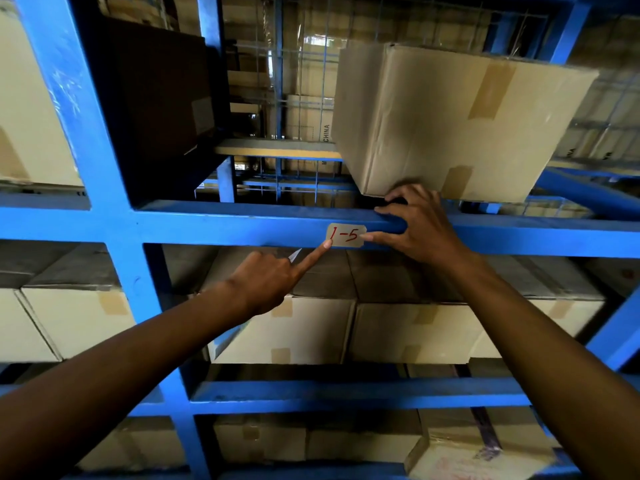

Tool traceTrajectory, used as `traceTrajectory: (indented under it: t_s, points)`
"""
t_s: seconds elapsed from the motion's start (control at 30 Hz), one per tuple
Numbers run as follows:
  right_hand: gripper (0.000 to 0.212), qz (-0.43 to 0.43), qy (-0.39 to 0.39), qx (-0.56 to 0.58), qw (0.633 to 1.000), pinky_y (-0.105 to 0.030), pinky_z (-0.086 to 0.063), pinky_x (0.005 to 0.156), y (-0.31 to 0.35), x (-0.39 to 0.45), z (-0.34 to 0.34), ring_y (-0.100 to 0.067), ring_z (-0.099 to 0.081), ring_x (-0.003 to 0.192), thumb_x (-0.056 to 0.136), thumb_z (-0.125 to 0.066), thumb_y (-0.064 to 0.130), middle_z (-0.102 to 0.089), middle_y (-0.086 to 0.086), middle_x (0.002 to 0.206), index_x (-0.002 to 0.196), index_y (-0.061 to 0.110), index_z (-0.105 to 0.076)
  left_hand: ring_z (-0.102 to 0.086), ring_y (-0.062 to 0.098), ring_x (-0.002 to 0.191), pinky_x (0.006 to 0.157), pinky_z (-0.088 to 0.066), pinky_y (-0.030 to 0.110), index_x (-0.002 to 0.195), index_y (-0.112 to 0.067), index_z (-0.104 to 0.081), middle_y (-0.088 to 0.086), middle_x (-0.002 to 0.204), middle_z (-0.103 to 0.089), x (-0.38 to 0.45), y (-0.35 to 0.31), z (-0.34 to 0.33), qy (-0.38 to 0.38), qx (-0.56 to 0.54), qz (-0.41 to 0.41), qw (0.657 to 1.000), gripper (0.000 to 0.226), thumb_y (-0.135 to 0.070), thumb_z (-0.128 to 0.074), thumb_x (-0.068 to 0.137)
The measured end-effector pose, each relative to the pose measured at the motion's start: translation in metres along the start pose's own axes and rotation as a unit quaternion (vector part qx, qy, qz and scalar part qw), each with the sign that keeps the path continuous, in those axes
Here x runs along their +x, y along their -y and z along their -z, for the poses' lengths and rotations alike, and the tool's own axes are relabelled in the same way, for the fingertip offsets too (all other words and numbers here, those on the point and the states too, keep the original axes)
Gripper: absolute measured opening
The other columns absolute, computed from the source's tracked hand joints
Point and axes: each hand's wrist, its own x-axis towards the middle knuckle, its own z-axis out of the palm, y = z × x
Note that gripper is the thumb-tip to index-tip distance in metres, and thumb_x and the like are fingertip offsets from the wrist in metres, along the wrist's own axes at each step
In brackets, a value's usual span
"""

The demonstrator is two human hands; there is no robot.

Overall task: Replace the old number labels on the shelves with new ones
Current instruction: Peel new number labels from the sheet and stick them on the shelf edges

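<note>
A small beige label (346, 235) marked "1-5" in red sits on the front of a blue shelf beam (225, 225). My left hand (273, 277) points up with its index fingertip on the label's lower left corner; its other fingers are curled around a thin whitish pointed thing (295, 255), which I cannot identify. My right hand (417, 223) rests over the beam, thumb touching the label's right edge, fingers spread on the beam's top.
A large taped cardboard box (450, 123) overhangs the beam just above my right hand. A dark box (162, 91) stands upper left. Rows of cardboard boxes (287, 327) fill the shelves below. A blue upright (97, 140) runs at the left.
</note>
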Motion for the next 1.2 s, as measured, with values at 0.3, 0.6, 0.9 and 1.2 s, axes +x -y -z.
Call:
traceTrajectory:
  t_s: [0.3,0.6,0.9,1.2]
  points:
    - [0.063,-0.020,-0.027,-0.012,0.999,-0.043,-0.028,0.097,0.012,-0.003,-0.007,-0.028,-0.047,0.111,0.071,-0.061,0.063,-0.057,-0.009,0.116,0.109,0.014,-0.063,-0.057,0.028,0.070,0.064,-0.045,0.039,0.136,-0.039,0.032,0.013,0.099,-0.066,-0.010,0.006,0.004,0.003,-0.185,-0.011,0.983,0.094,-0.015,-0.046,0.090]
    - [0.034,-0.125,-0.219,0.087,0.964,-0.036,-0.028,0.095,0.082,-0.042,-0.020,-0.025,-0.052,0.109,0.085,-0.056,0.042,-0.062,-0.006,0.113,0.108,0.016,-0.061,-0.053,-0.004,0.111,0.094,-0.040,0.012,0.146,-0.039,-0.012,-0.034,0.125,-0.052,-0.062,0.018,-0.013,-0.135,-0.598,0.023,0.790,0.071,-0.014,-0.052,0.094]
    - [0.022,-0.340,-0.109,0.449,0.819,-0.010,-0.047,0.068,0.259,-0.103,-0.043,-0.004,-0.060,0.074,0.084,-0.066,0.015,-0.066,-0.008,0.080,0.105,0.008,-0.065,-0.047,0.008,0.128,0.107,-0.038,0.028,0.144,-0.033,-0.016,-0.001,0.146,-0.041,-0.148,0.073,-0.041,-0.121,-0.751,0.055,0.647,0.076,-0.003,-0.058,0.088]
    - [0.015,-0.495,-0.210,0.497,0.682,-0.013,-0.049,0.056,0.371,-0.200,0.002,-0.001,-0.062,0.059,0.080,-0.064,-0.005,-0.070,0.007,0.063,0.091,0.006,-0.063,-0.066,0.008,0.075,0.062,-0.052,0.015,0.148,-0.022,-0.015,0.004,0.091,-0.068,-0.238,0.058,-0.031,0.063,-0.841,0.095,0.529,0.083,-0.002,-0.065,0.084]
